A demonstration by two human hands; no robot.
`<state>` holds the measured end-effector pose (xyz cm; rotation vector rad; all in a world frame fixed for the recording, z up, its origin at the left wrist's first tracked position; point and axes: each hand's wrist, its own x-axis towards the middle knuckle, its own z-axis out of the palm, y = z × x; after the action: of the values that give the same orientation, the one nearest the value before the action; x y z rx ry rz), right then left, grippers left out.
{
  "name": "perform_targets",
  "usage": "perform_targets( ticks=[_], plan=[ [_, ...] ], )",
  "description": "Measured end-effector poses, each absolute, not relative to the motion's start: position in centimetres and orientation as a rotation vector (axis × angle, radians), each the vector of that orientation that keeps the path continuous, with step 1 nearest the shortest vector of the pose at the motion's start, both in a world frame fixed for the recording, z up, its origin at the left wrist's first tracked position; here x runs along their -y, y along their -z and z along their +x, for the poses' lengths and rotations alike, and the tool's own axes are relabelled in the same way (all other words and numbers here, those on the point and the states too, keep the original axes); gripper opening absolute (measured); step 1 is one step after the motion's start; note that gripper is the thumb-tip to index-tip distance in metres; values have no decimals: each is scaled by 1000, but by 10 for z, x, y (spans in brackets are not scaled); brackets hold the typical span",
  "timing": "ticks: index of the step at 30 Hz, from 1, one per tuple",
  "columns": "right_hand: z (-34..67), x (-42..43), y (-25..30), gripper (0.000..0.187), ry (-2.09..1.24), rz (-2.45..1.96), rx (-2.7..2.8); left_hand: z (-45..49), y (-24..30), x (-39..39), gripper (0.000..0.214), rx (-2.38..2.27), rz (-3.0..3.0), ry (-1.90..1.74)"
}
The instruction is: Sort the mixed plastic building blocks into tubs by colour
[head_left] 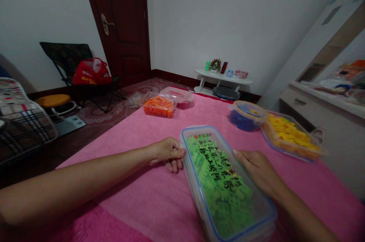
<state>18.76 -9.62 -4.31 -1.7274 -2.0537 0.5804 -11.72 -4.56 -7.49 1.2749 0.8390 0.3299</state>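
A clear lidded box with a blue rim (199, 192) lies on the pink cloth in front of me, filled with green bricks, with black writing on its lid. My left hand (169, 152) grips the box's left edge with curled fingers. On the right side of the lid rests my right hand (256, 170), fingers closed along its edge.
The pink cloth (159, 204) covers the table. A box of orange bricks (159, 106) and another clear box (178, 95) sit at the far left. A tub of blue bricks (245, 116) and a tray of yellow bricks (291, 135) stand at the right. A folding chair (71, 63) and dark door (122, 21) lie beyond.
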Motion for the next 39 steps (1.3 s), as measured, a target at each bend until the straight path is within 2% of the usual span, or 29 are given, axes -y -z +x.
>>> perform_targets(
  ticks=[3,5,8,10,14,17,21,27,29,32,36,39],
  plan=[
    [187,96,39,54,-562,-1745,2088,-120,73,38,56,-912,1401,-281],
    [186,100,33,53,-458,-1826,2128,-123,70,32,66,-997,1573,-373],
    [191,116,29,46,-311,-1947,2115,-127,65,22,106,-1050,1924,-710],
    [200,134,33,54,-305,-1914,2114,-128,62,15,124,-970,2149,-815],
    [218,173,44,103,-402,-1599,2334,-127,57,1,110,-700,2367,-618],
    [219,188,48,115,-403,-1499,2396,-125,55,-2,105,-684,2336,-531],
    [206,189,45,106,-388,-1521,2339,-124,56,0,103,-706,2284,-534],
    [190,187,37,80,-278,-1577,2281,-122,51,1,101,-685,2277,-548],
    [188,189,37,78,-283,-1577,2259,-122,51,-1,100,-685,2279,-560],
    [189,190,40,85,-382,-1615,2164,-124,53,0,99,-702,2250,-579],
    [206,180,43,89,-507,-1692,1779,-122,57,19,100,-794,2126,-720],
    [225,162,40,71,-577,-1697,1409,-117,55,45,88,-951,1965,-923]
  ],
)
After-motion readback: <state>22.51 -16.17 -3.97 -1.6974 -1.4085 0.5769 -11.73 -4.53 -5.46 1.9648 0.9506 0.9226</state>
